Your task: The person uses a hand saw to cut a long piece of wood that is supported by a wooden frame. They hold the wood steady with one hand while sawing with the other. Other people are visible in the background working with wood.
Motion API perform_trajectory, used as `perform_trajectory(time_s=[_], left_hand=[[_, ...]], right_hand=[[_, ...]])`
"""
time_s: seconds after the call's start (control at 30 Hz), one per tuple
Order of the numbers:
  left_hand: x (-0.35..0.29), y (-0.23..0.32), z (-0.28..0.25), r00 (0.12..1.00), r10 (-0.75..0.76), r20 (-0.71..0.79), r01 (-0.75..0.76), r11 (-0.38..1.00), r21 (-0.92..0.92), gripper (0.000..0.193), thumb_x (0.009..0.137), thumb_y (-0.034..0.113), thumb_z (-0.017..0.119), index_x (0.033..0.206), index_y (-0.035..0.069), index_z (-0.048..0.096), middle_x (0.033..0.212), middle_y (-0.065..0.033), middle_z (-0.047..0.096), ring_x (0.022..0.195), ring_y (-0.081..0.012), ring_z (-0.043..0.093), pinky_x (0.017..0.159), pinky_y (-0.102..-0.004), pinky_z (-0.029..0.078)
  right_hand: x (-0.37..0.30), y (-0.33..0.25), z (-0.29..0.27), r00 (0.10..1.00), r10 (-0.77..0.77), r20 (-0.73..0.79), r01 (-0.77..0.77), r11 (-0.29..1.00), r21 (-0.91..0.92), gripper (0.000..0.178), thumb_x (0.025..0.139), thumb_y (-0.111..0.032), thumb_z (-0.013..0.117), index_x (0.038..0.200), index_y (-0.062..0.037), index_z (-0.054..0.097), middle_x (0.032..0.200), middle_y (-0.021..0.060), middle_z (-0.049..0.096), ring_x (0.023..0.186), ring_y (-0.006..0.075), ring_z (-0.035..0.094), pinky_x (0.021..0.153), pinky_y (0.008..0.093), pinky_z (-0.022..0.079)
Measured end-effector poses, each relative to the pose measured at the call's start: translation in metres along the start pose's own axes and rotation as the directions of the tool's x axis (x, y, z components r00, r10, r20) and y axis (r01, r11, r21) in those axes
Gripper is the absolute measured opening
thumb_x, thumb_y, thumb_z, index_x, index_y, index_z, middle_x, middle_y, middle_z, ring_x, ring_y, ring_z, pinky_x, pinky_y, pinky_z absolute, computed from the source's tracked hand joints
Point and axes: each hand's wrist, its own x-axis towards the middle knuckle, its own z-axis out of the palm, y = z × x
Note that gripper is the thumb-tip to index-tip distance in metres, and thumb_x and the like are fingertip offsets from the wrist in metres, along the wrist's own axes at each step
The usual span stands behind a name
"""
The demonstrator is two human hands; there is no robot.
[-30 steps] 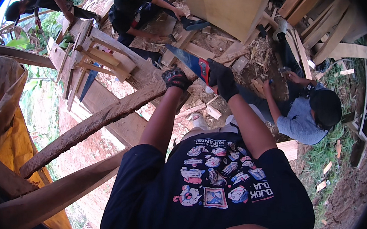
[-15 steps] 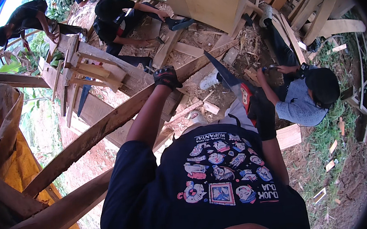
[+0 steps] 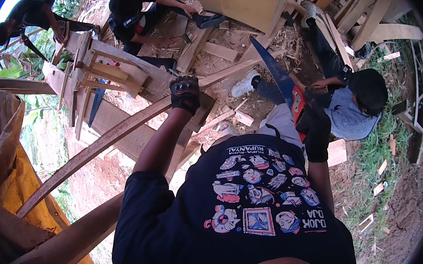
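Note:
A long narrow wooden board runs from the lower left up to the right in front of me. My left hand, in a black glove, is closed around it toward its upper right part. In my right hand, also gloved in black, is a handsaw held by its red handle. The saw's dark blade points up and to the left, apart from my left hand. Whether the blade tip touches the board's far end cannot be made out.
A wooden workbench with pieces of timber stands under the board. Two people work at the far left. Another person in a grey shirt sits at the right. A large wooden panel and stacked planks lie beyond.
The board has turned in my left hand, showing a narrower edge now. My right hand has shifted a little right with the saw, and the blade has swung more upright.

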Motion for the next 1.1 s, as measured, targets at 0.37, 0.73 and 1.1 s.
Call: perform_trajectory(time_s=[0.37,0.73,1.1], left_hand=[[-0.029,-0.031,-0.002,0.999,-0.020,0.048,0.037,0.921,-0.387,0.089,0.088,0.063,0.081,0.151,0.004,0.060,0.148,-0.0253,0.062,0.140,-0.0435,0.058,0.122,-0.0519,0.043],[-0.042,-0.035,0.039,0.960,-0.034,-0.278,-0.073,0.928,-0.365,0.071,0.093,0.060,0.078,0.139,0.007,0.064,0.134,-0.0209,0.067,0.128,-0.0413,0.064,0.108,-0.0569,0.049],[-0.017,-0.034,0.084,0.866,-0.358,-0.350,0.087,0.796,-0.598,0.032,0.100,0.036,0.065,0.106,0.009,0.081,0.107,-0.0215,0.079,0.098,-0.0430,0.075,0.091,-0.0573,0.058]], right_hand=[[-0.012,-0.006,0.043,0.761,-0.514,0.395,0.645,0.658,-0.388,0.013,0.102,-0.006,0.066,0.104,0.0041,0.073,0.071,0.0060,0.063,0.059,0.0167,0.061,0.059,0.0339,0.048],[-0.058,-0.013,0.069,0.930,-0.292,0.224,0.357,0.861,-0.363,0.014,0.105,-0.008,0.065,0.112,0.0018,0.072,0.073,0.0045,0.061,0.059,0.0147,0.057,0.057,0.0326,0.045],[-0.042,-0.009,0.059,0.886,-0.308,0.347,0.411,0.869,-0.277,0.036,0.110,-0.017,0.065,0.142,-0.0004,0.071,0.080,-0.0003,0.066,0.063,0.0060,0.057,0.058,0.0278,0.045]])
